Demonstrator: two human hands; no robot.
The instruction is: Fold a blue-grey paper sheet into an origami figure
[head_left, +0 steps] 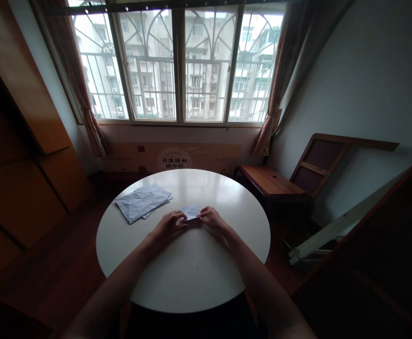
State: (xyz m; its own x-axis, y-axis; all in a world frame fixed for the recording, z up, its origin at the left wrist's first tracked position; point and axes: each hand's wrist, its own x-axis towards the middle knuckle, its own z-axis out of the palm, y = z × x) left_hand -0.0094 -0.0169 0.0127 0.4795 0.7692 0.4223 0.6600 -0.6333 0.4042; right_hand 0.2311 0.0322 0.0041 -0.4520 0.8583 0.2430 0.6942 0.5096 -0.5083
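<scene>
A small folded sheet of pale paper [191,211] lies on the white round table [192,273], between my two hands. My left hand [172,222] grips its left edge, thumb and fingers bent around the paper. At the opposite edge, my right hand [211,219] pinches the paper between thumb and fingertips. The near side of the sheet looks slightly raised off the tabletop. Left of my hands rests a stack of creased pale paper sheets [144,200], touched by neither hand.
Beyond the table, a long printed box with Chinese lettering [206,155] stands beneath the barred window [179,70]. A low wooden table [271,180] is at the right, near a leaning wooden frame [320,160]. Wooden cabinets [26,197] line the left side.
</scene>
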